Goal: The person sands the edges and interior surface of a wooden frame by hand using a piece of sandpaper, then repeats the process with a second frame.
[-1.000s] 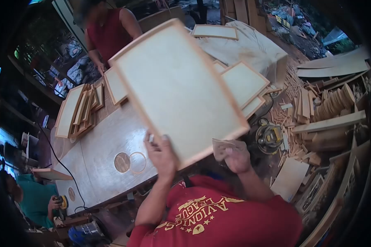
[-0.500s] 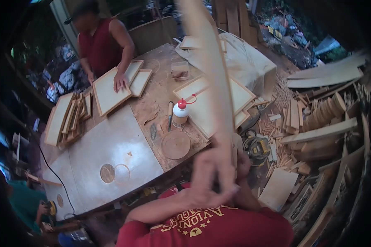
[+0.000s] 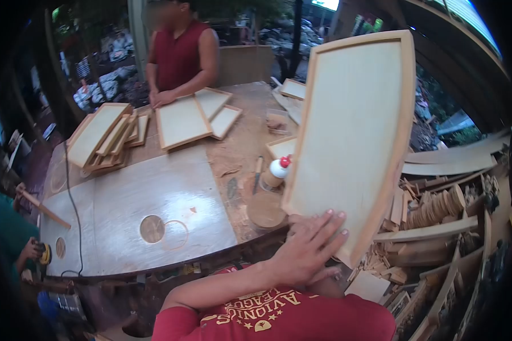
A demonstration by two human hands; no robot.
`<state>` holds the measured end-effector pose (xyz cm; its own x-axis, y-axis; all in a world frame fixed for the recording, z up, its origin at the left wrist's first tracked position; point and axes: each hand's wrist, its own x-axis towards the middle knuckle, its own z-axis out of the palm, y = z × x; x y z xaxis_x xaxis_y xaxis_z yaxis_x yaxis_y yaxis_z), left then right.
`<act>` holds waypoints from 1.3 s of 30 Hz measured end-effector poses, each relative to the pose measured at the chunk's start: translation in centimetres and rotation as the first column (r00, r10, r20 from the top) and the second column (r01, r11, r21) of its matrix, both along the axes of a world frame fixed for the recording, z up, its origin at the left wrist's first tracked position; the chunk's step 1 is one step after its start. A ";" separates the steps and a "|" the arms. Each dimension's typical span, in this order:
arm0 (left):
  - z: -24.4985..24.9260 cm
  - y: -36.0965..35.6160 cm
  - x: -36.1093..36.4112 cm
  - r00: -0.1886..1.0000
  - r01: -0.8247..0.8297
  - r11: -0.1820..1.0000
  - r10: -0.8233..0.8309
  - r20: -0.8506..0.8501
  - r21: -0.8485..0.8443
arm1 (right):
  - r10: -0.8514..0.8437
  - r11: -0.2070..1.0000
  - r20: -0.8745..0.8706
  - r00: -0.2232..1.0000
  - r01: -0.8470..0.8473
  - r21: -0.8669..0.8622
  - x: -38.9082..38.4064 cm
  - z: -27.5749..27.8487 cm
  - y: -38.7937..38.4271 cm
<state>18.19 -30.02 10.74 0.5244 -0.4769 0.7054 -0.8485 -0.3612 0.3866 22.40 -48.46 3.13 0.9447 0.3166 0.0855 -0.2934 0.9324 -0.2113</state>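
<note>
Teal-sleeved, a co-worker's hand (image 3: pixel 31 250) at the far left grips a small orange sander (image 3: pixel 44 253). Its black cord (image 3: pixel 77 227) trails across the long pale wooden workbench (image 3: pixel 131 193), where a snag could drag the tool.

Next along, a stack of pale wood-framed trays (image 3: pixel 102 136) leans at the bench's far edge. A person in a sleeveless red shirt (image 3: pixel 179 54) rests both hands on a flat framed tray (image 3: pixel 182 122).

Near the middle stand a white glue bottle with a red cap (image 3: pixel 276 171) and a round wooden disc (image 3: pixel 265 210).

Just right of them, a large pale rectangular plywood panel with a raised wooden frame (image 3: pixel 352 142) is held up on end, tilted, well above the bench. The left hand (image 3: pixel 310 250) carries this framed panel at its lowest corner. The fingers (image 3: pixel 330 227) lie spread across its face rather than wrapped round the rim. The right hand is out of sight, so I cannot tell whether it helps.

Such a low, flat grip probably gives little control. The tall panel could pivot or slip, knocking over the bottle just beside its lower edge. It could also drop into the heap of wooden offcuts (image 3: pixel 438 210) at the right and bruise its frame.
</note>
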 end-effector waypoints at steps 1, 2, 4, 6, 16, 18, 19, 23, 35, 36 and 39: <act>-0.5 0.5 -0.5 1.000 -0.014 1.000 0.014 -0.013 0.013 | -0.004 1.000 0.004 1.000 0.004 -0.001 0.1 -0.4 0.0; -1.1 0.8 -0.8 1.000 0.001 1.000 -0.002 0.010 0.016 | -0.008 1.000 0.013 1.000 0.009 -0.006 0.4 -0.7 -0.3; -1.0 1.2 -0.9 0.961 0.244 0.969 -0.246 -0.124 -0.025 | 0.012 1.000 0.025 1.000 -0.012 0.008 1.3 -1.4 -1.1; -0.6 2.5 -1.5 0.982 0.182 0.983 -0.183 0.039 0.014 | 0.046 0.997 0.027 0.999 -0.047 0.053 3.7 -2.3 -1.3; -5.1 9.3 -3.0 0.916 -0.166 0.933 0.027 -0.400 -0.319 | -0.030 0.985 0.213 0.977 -0.007 0.173 10.9 -3.7 -5.5; -5.5 10.2 -3.0 0.870 -0.262 0.883 0.041 -0.492 -0.390 | 0.114 0.963 0.209 0.971 -0.160 0.217 10.8 -3.1 -4.4; -5.1 10.8 -3.2 0.839 -0.310 0.851 0.035 -0.543 -0.424 | 0.185 0.941 0.212 0.960 -0.236 0.245 10.2 -2.3 -2.7; -5.1 12.3 -2.1 0.738 -0.460 0.665 -0.083 -0.670 -0.588 | 0.451 0.726 0.106 0.886 -0.433 0.535 7.5 0.5 5.1; -9.9 21.4 2.4 0.743 -0.469 0.166 -0.456 -0.490 -0.867 | 0.957 0.287 -0.187 0.220 -0.656 0.698 -3.0 -1.3 16.1; -11.2 21.6 2.3 0.759 -0.435 0.135 -0.477 -0.444 -0.890 | 0.949 0.314 -0.215 0.229 -0.678 0.664 -3.5 -1.6 16.7; -14.1 21.5 0.1 0.761 -0.593 0.097 -0.258 -0.596 -0.799 | 0.950 0.310 -0.231 0.211 -0.734 0.604 -4.4 -4.7 16.2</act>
<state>18.31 -8.51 -3.36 0.8679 0.4966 0.0129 -0.3290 0.5553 0.7638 18.03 -32.25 -1.57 0.0224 0.9990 0.0380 -0.8826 0.0019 0.4702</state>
